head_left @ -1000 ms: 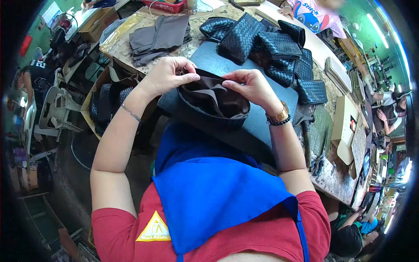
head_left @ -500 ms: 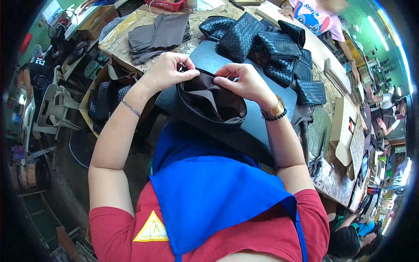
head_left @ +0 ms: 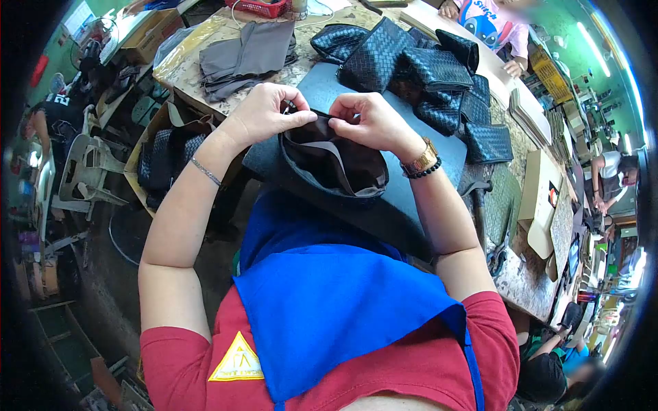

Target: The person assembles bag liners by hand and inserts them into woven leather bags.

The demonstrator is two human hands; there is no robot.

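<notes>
Head view, left hand (head_left: 264,113) and right hand (head_left: 370,123) both pinching the far rim of an open dark woven pouch (head_left: 334,171), brown lining showing, held over the near edge of the grey mat (head_left: 411,185), woven pouches (head_left: 418,72) piled at the tabletop's far side.

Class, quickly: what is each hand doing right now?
Left hand: closed, pinching the far rim of the brown-lined pouch.
Right hand: closed, pinching the same rim.

woven pouches (head_left: 425,75) crowd beyond, grey fabric (head_left: 243,55) far left, dark mat (head_left: 411,185) bare rightward
</notes>
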